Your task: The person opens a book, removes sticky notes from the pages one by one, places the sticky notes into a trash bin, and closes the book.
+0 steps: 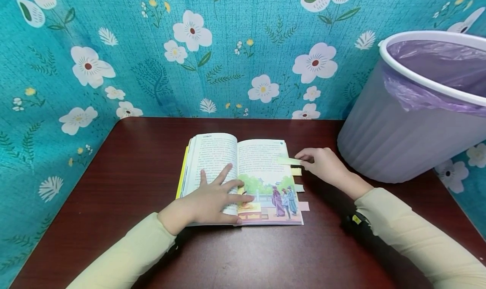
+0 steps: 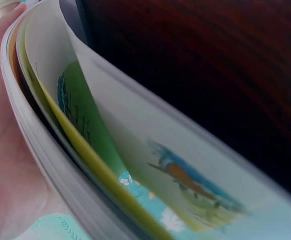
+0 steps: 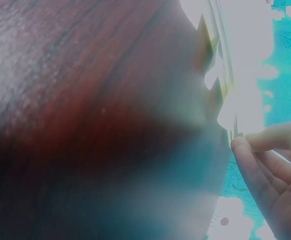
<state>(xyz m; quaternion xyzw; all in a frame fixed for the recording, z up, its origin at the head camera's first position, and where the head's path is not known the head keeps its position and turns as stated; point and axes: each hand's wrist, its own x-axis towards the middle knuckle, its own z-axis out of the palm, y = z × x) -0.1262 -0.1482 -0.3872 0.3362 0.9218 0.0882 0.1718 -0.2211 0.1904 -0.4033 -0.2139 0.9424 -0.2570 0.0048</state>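
An open book (image 1: 262,156) lies on the table, with text on both pages and a coloured picture low on the right one. My left hand (image 1: 212,198) rests on it with fingers spread, across the left page and the middle fold. At the upper right edge, thumb and forefinger of my right hand (image 1: 322,164) pinch a pale green sticky tab (image 1: 290,161) that overlaps the page. Below it a yellow tab (image 1: 296,171), a pale tab (image 1: 299,188) and a pink tab (image 1: 304,206) stick out. The left wrist view shows the book's page edges (image 2: 60,170) close up beside the hand.
A grey waste bin (image 1: 395,124) with a purple liner stands at the right rear of the dark red wooden table (image 1: 265,255). Behind the table hangs a turquoise flowered cloth (image 1: 235,36). A small dark device (image 1: 357,219) sits under the right sleeve.
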